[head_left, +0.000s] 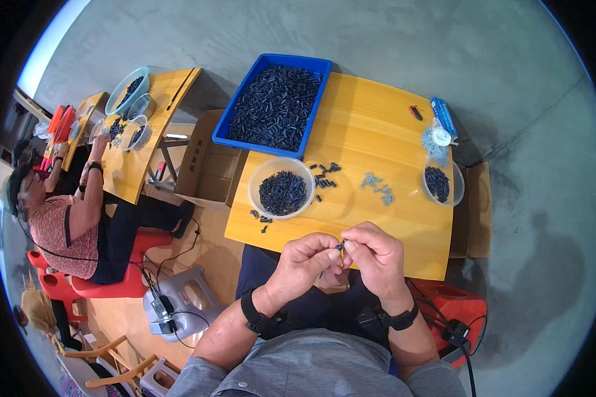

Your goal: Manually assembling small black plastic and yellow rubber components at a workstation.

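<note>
My left hand (306,263) and my right hand (379,257) meet just off the table's near edge, with thumbs and fingers pinched together. Between their fingertips is a small black part (340,247), mostly covered by the fingers. Whether the right fingertips also hold a second tiny piece cannot be made out. Nearest on the table is a clear round tub (253,187) with many small black cylindrical parts. Loose black parts (325,180) lie beside it, and a small pile of clear or silvery pieces (377,188) lies farther right.
A blue tray (227,137) full of black parts stands at the table's far left. On the right are another clear tub (458,188), a bag of clear pieces (434,144), a blue box (444,117) and a red-black tool (415,112). A person (73,225) works at a table left.
</note>
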### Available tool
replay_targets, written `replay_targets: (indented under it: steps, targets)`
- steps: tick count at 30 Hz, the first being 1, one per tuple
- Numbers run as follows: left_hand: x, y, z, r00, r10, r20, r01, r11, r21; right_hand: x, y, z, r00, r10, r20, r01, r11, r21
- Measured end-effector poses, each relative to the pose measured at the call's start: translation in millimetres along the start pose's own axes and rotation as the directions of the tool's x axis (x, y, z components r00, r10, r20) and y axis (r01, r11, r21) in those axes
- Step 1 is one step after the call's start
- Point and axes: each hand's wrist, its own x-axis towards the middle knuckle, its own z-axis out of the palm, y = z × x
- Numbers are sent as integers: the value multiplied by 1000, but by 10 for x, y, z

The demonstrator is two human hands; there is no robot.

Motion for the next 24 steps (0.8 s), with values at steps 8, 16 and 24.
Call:
replay_targets:
  steps: [8,16,24]
  targets:
    - [-44,0,25,999,-29,-35,29,1000,3,-41,-7,13,1000,-6,1,6,998,-60]
    - [4,-41,-19,997,-56,-52,58,997,46,13,6,2,1000,-29,10,30,986,-166]
    - [46,-58,-43,990,-110,-91,114,993,31,99,-15,-2,990,-130,63,143,942,-303]
